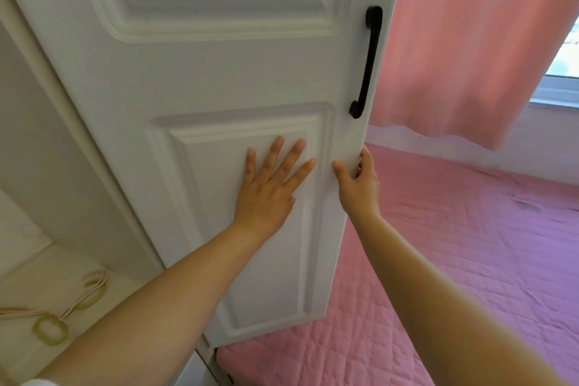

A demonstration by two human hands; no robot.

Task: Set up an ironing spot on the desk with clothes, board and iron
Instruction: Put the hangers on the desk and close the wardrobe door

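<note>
A white panelled wardrobe door [219, 78] with a black handle [368, 63] stands partly swung out in front of me. My left hand [269, 188] lies flat against its lower panel, fingers straight and spread. My right hand [357, 180] grips the door's free edge, thumb on the front face and fingers curled round behind. No clothes, board, iron or desk are in view.
Inside the wardrobe at lower left, a shelf [47, 285] carries pale hangers [62, 313] with green loops. A bed with a pink quilted cover [454, 260] lies right of the door. A pink curtain [476, 41] hangs behind, beside a window [564, 66].
</note>
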